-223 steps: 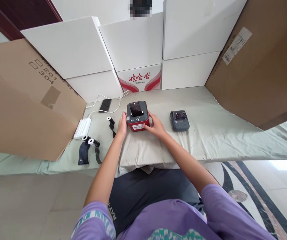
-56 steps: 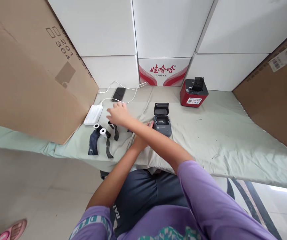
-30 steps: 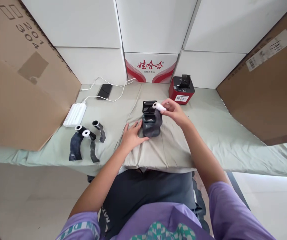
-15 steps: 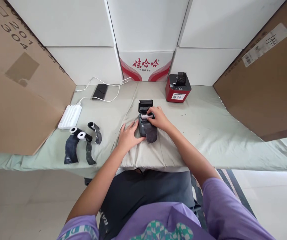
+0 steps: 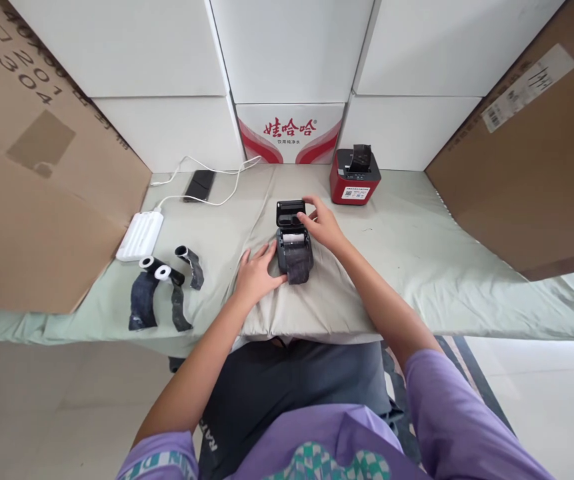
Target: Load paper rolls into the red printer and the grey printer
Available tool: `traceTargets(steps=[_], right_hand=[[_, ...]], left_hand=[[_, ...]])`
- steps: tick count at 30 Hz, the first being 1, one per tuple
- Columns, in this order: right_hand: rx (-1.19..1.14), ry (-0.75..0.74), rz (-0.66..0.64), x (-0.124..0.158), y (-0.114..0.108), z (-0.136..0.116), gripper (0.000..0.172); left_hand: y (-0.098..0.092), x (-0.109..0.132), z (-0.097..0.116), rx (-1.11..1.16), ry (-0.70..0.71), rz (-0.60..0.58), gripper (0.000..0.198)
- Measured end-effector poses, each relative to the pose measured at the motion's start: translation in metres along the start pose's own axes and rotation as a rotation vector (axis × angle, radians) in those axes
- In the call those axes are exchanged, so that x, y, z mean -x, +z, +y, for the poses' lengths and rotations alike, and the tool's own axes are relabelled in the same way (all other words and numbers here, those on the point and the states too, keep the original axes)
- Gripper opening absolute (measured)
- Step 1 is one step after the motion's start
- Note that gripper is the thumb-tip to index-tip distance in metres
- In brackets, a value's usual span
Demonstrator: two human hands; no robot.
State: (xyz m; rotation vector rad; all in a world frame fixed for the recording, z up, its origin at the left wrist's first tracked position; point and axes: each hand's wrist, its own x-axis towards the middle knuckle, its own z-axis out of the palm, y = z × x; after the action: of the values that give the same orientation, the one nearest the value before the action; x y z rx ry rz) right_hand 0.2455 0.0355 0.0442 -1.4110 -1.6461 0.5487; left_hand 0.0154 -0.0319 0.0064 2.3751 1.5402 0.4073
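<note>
A small dark portable printer (image 5: 281, 257) lies on the cloth-covered surface with its lid (image 5: 287, 206) tipped back. Inside it sits a paper roll (image 5: 294, 238), whose dark printed strip (image 5: 298, 267) hangs out over the front. My left hand (image 5: 257, 275) rests flat at the printer's left side, fingers spread, the thumb by its front left corner. At the right edge of the raised lid, my right hand (image 5: 323, 223) has the lid between thumb and fingers.
Loose dark paper rolls (image 5: 163, 272) lie at the left, near a white power bank (image 5: 139, 237) with a cable and a black phone-like slab (image 5: 199, 185). A red and black printer (image 5: 354, 183) stands back right. Cardboard boxes (image 5: 521, 167) flank both sides; white boxes (image 5: 289, 53) form the back.
My right hand has let go of the paper roll, now lying in the printer, and moved up to the lid. My left hand has stayed in place.
</note>
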Motion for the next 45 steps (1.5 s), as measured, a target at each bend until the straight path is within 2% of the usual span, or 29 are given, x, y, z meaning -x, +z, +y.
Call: traceTargets(steps=[2, 5, 8, 10, 12, 14, 16, 19, 22, 29, 34, 36, 38, 41, 45], right_hand=[[-0.076, 0.002, -0.03, 0.001, -0.001, 0.003, 0.052], [-0.107, -0.071, -0.063, 0.013, -0.007, 0.001, 0.036], [-0.109, -0.163, -0.164, 0.032, -0.014, -0.002, 0.023], [-0.095, -0.187, -0.211, 0.042, -0.017, -0.002, 0.019], [-0.072, -0.164, -0.205, 0.048, -0.017, 0.001, 0.02], [-0.085, -0.072, -0.155, 0.049, -0.016, 0.005, 0.025], [-0.166, 0.084, -0.148, 0.047, -0.014, 0.009, 0.045], [-0.368, 0.325, -0.257, 0.043, -0.012, 0.013, 0.07], [-0.461, 0.433, -0.324, 0.039, -0.011, 0.012, 0.074], [-0.434, 0.441, -0.309, 0.04, -0.005, 0.013, 0.07], [-0.302, 0.269, -0.133, 0.06, 0.006, 0.013, 0.067], [-0.275, 0.218, -0.057, 0.066, -0.002, 0.012, 0.065], [-0.266, 0.199, 0.015, 0.067, -0.022, 0.014, 0.066], [-0.225, 0.231, 0.12, 0.066, -0.076, 0.032, 0.066], [-0.15, 0.33, 0.251, 0.067, -0.154, 0.084, 0.06]], left_hand=[[0.0, 0.0, 0.0, 0.007, 0.002, 0.008, 0.09], [0.0, 0.0, 0.0, 0.009, 0.006, 0.013, 0.09], [-0.001, 0.0, 0.001, 0.011, 0.008, 0.006, 0.09], [-0.001, 0.0, 0.001, 0.011, 0.005, -0.001, 0.09], [-0.002, 0.0, 0.001, 0.007, 0.004, -0.002, 0.089], [-0.002, 0.001, 0.001, 0.003, 0.006, 0.002, 0.089], [-0.002, 0.001, 0.002, 0.005, 0.009, 0.002, 0.09], [-0.003, 0.001, 0.002, 0.019, 0.005, -0.006, 0.091], [-0.003, 0.001, 0.003, 0.027, 0.006, -0.012, 0.091], [-0.002, 0.0, 0.003, 0.02, 0.005, -0.003, 0.091], [-0.006, 0.0, 0.007, 0.014, 0.053, 0.006, 0.087], [-0.011, -0.004, 0.017, 0.024, 0.089, 0.029, 0.087], [-0.014, -0.014, 0.038, 0.048, 0.136, 0.044, 0.086], [-0.007, -0.04, 0.089, 0.09, 0.203, 0.032, 0.087], [0.03, -0.081, 0.17, 0.169, 0.265, -0.036, 0.096]])
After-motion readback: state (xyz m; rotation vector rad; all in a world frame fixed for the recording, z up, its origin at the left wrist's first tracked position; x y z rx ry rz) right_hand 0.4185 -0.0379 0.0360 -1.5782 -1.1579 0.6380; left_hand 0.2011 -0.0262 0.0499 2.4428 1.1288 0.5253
